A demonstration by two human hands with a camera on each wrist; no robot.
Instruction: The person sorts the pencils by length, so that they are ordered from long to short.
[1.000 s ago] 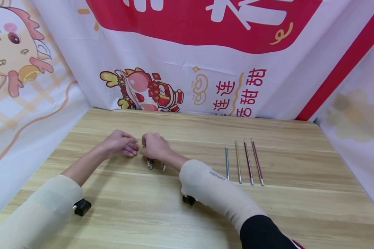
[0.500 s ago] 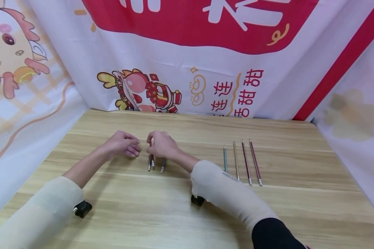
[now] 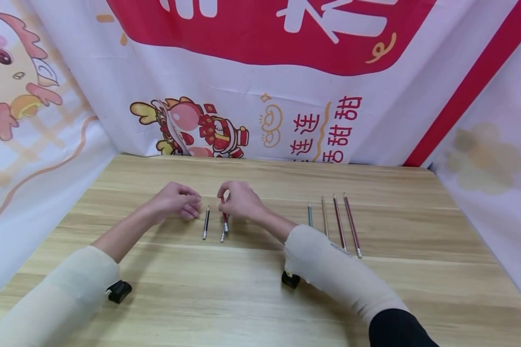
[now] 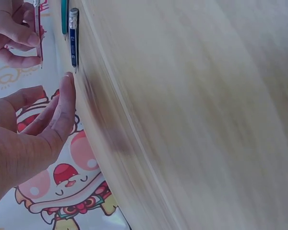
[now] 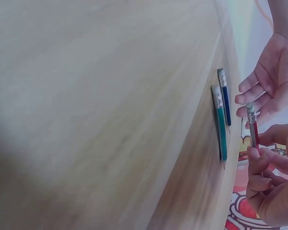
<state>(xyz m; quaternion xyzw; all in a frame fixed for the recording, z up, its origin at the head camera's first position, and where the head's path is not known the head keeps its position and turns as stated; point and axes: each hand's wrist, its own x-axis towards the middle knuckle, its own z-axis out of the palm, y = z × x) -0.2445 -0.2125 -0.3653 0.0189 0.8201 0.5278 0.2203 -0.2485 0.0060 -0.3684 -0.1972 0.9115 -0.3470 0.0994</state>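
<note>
My right hand (image 3: pixel 240 200) pinches a short red pencil (image 5: pixel 254 129) between thumb and fingers, its white eraser end towards me. The red pencil is raised over the table. Just below it lies a green pencil (image 5: pixel 222 129), mostly hidden by the right hand in the head view. A dark blue pencil (image 3: pixel 206 224) lies to the left of the green one, eraser end towards me. My left hand (image 3: pixel 175 201) hovers beside the dark blue pencil with loosely bent fingers and nothing in them; the left wrist view shows it apart from that pencil's tip.
On the right of the wooden table (image 3: pixel 199 299) several longer pencils lie in a row: a teal pencil (image 3: pixel 310 214), a tan pencil (image 3: pixel 325 217) and two dark red ones. The right sleeve (image 3: pixel 330 265) covers some lower ends. A printed cloth (image 3: pixel 239 77) hangs behind.
My right hand has moved rightwards with the red pencil, from over the dark blue pencil to over the green one. The dark blue pencil is now uncovered. My left hand has hardly moved.
</note>
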